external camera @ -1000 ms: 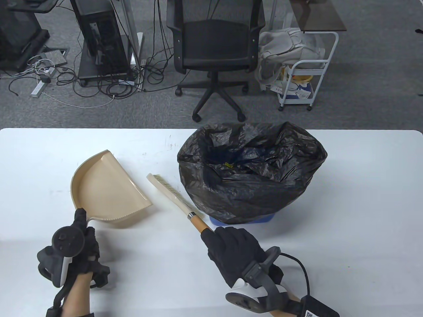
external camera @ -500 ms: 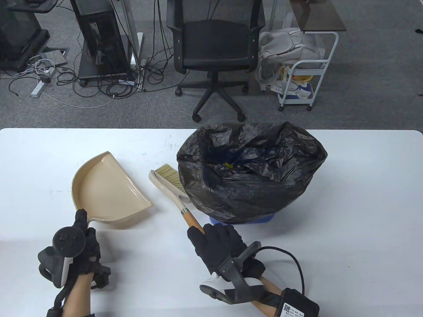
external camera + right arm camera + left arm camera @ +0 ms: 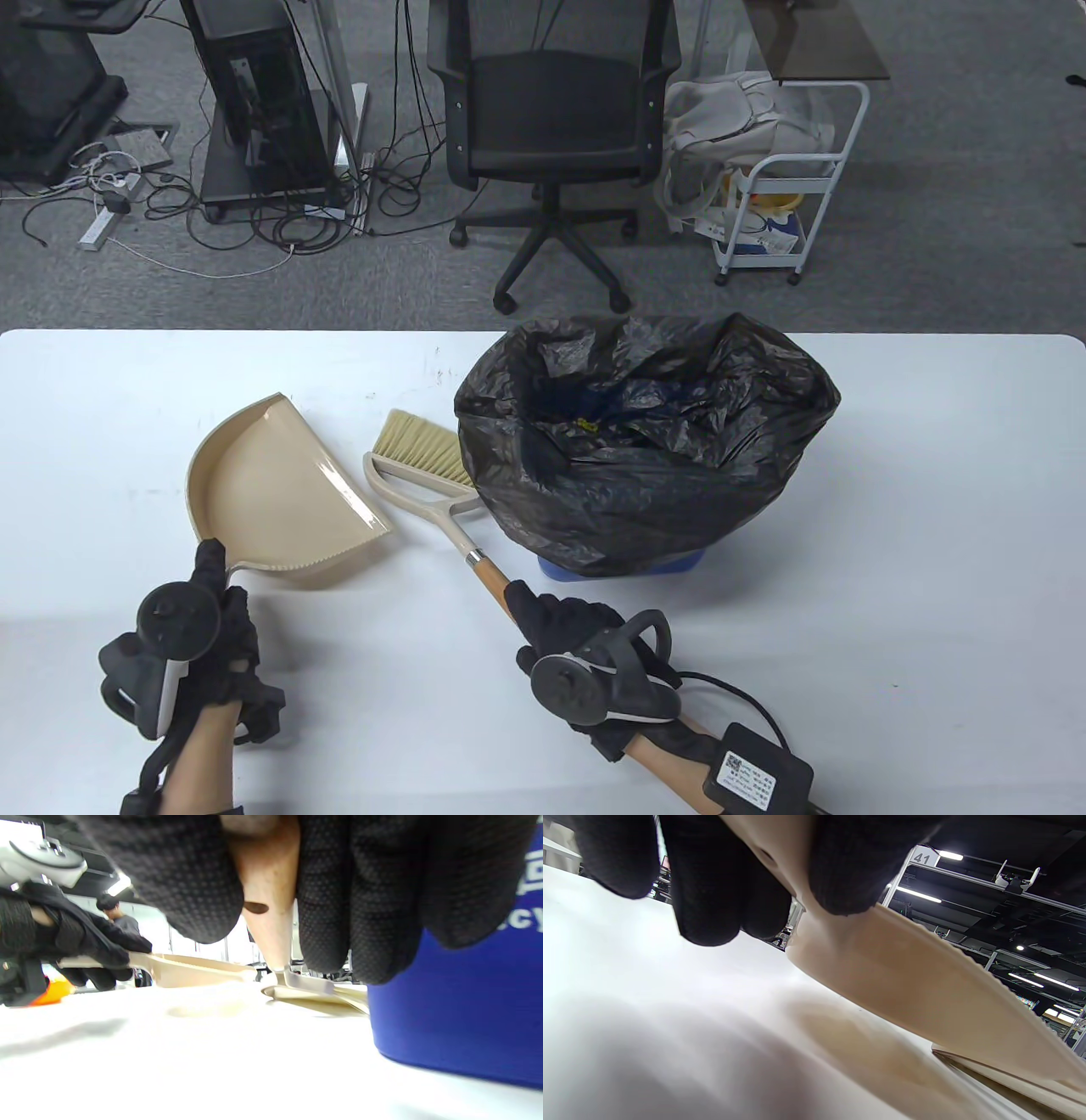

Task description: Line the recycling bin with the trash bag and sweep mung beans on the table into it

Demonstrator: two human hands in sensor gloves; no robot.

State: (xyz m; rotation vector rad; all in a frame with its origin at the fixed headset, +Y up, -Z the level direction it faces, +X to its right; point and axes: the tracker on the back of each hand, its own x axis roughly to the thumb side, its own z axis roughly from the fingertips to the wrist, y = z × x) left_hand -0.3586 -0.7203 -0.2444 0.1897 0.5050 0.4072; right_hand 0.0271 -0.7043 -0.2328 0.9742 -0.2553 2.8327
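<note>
While beside the bagged recycling bin (image 3: pixel 645 569), brush (image 3: pixel 424 475) in right hand (image 3: pixel 585 654), dustpan (image 3: pixel 271 492) in left hand (image 3: pixel 204 645)

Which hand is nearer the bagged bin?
Right. The right hand grips the brush handle just below the bin; the left hand holds the dustpan, farther left.
</note>
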